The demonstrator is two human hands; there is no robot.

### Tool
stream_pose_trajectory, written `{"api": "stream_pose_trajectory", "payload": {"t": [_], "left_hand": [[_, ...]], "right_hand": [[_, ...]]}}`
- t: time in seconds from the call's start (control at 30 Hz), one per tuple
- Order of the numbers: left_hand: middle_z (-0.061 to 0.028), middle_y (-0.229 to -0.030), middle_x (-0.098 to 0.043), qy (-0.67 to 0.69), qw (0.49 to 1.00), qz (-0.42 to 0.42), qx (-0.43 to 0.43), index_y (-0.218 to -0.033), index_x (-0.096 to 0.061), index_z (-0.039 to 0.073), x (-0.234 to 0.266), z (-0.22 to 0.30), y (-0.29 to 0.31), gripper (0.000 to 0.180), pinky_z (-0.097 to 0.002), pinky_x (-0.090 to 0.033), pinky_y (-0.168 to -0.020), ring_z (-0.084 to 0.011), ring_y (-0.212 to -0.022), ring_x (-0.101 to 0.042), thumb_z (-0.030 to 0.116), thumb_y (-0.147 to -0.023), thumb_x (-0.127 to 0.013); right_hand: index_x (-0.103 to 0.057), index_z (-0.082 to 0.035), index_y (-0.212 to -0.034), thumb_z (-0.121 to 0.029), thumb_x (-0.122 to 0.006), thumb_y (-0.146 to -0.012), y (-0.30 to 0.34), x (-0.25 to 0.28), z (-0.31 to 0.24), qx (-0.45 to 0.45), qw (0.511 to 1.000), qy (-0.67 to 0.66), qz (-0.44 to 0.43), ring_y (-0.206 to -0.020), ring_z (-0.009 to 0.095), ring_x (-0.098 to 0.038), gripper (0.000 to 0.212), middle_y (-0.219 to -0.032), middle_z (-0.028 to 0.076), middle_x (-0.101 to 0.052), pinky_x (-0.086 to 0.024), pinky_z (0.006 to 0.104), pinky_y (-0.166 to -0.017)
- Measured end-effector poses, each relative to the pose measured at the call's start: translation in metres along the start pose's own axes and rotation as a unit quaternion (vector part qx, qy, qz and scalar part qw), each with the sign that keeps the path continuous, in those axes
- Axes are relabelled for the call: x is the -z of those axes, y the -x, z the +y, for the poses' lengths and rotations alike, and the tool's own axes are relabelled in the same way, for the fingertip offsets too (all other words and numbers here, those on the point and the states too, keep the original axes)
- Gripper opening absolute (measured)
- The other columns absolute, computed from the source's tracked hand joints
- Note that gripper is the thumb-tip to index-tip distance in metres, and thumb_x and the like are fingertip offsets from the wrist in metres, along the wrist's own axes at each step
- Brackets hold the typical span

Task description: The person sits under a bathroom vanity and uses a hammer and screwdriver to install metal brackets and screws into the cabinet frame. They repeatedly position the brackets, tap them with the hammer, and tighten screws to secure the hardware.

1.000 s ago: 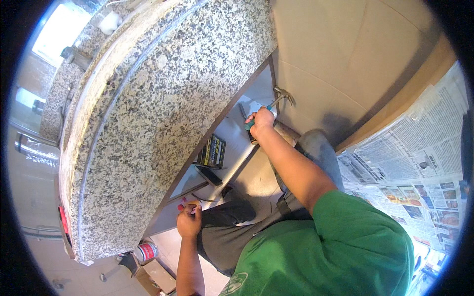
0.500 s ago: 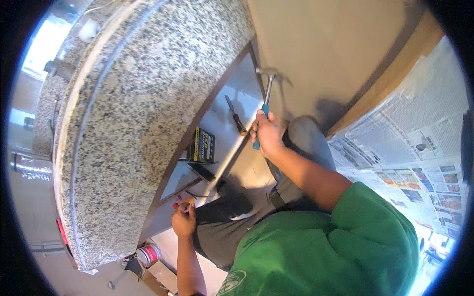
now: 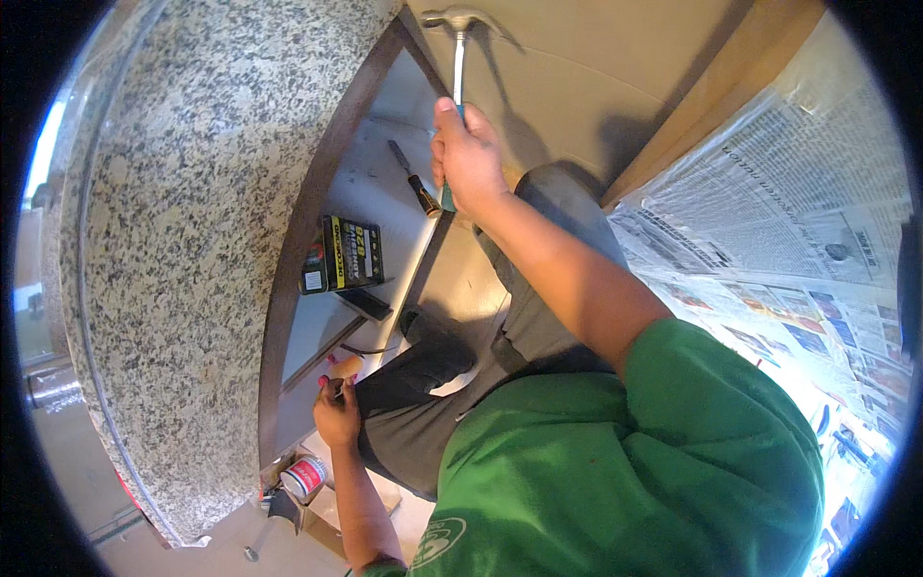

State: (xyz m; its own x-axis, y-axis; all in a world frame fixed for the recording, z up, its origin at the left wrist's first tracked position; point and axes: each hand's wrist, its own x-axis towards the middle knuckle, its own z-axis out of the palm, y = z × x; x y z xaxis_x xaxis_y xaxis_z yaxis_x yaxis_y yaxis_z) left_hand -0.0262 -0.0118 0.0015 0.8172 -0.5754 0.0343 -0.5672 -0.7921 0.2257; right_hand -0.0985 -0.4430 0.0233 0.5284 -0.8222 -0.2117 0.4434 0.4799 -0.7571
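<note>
My right hand [image 3: 468,159] is wrapped round the teal grip of a claw hammer [image 3: 460,62], its metal head raised at the far end near the tan panel. Lower left, my left hand [image 3: 336,418] is closed with fingers pinched, beside the cabinet's edge. What it grips is small and partly hidden; dark and pink bits show at the fingertips. A peach-coloured piece [image 3: 346,366] lies just beyond them. On the white cabinet shelf [image 3: 370,183], near the hammer's grip, rests a chisel [image 3: 414,180] with a dark handle.
A speckled granite countertop [image 3: 192,240] curves along the left, above the open cabinet. Inside stands a black and yellow box [image 3: 353,255]. Below are a white and red can [image 3: 305,475] and cardboard. A newspaper-covered panel [image 3: 769,240] bounds the right; my bent legs lie between.
The hammer and my right hand have moved up and left in the picture. My view has shifted, so the countertop, box and chisel sit further left. My left hand stays closed.
</note>
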Motion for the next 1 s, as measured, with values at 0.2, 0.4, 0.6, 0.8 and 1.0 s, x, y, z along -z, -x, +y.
{"api": "stream_pose_trajectory", "payload": {"t": [0.2,0.4,0.6,0.8,1.0], "left_hand": [[-0.0193,-0.087,-0.071,-0.016,1.000,-0.006,0.003,-0.093,-0.069,0.003,-0.003,-0.001,-0.004,0.027,-0.0454,-0.053,-0.073,-0.0399,-0.082,-0.069,0.030,-0.094,-0.066],[-0.0195,-0.087,-0.071,-0.016,0.999,-0.028,0.018,-0.093,-0.070,0.003,-0.007,-0.009,-0.008,0.029,-0.0460,-0.053,-0.074,-0.0403,-0.082,-0.069,0.032,-0.093,-0.067],[-0.0198,-0.087,-0.071,-0.015,0.999,-0.024,0.024,-0.093,-0.070,0.004,-0.008,-0.008,-0.007,0.031,-0.0455,-0.053,-0.074,-0.0403,-0.083,-0.069,0.034,-0.093,-0.068],[-0.0198,-0.088,-0.072,-0.004,0.999,-0.027,0.026,-0.093,-0.070,0.003,-0.008,-0.012,-0.009,0.031,-0.0457,-0.053,-0.075,-0.0397,-0.084,-0.070,0.034,-0.093,-0.068],[-0.0197,-0.089,-0.072,0.004,0.999,-0.016,0.033,-0.093,-0.070,0.003,-0.008,-0.011,-0.007,0.030,-0.0451,-0.053,-0.076,-0.0394,-0.085,-0.070,0.033,-0.092,-0.069]], "right_hand": [[-0.046,-0.010,-0.085,-0.037,-0.053,-0.103,-0.010,-0.011,0.016,-0.065,0.998,-0.010,0.019,-0.041,0.012,-0.036,0.033,-0.058,-0.001,-0.039,-0.032,0.0300,-0.037],[-0.044,-0.010,-0.086,-0.038,-0.053,-0.103,-0.012,-0.016,0.028,-0.087,0.995,-0.049,0.028,-0.041,0.013,-0.036,0.034,-0.058,0.001,-0.040,-0.033,0.0321,-0.037],[-0.043,-0.011,-0.085,-0.041,-0.052,-0.103,-0.007,-0.027,0.028,-0.068,0.996,-0.051,0.032,-0.042,0.013,-0.037,0.036,-0.059,0.001,-0.041,-0.034,0.0321,-0.037],[-0.043,-0.011,-0.088,-0.041,-0.051,-0.103,-0.016,-0.038,0.031,-0.083,0.993,-0.078,0.026,-0.042,0.014,-0.037,0.035,-0.061,0.001,-0.041,-0.033,0.0332,-0.037],[-0.043,-0.012,-0.089,-0.042,-0.051,-0.103,-0.015,-0.045,0.030,-0.079,0.993,-0.072,0.046,-0.042,0.014,-0.037,0.034,-0.061,0.001,-0.041,-0.033,0.0329,-0.037]]}}
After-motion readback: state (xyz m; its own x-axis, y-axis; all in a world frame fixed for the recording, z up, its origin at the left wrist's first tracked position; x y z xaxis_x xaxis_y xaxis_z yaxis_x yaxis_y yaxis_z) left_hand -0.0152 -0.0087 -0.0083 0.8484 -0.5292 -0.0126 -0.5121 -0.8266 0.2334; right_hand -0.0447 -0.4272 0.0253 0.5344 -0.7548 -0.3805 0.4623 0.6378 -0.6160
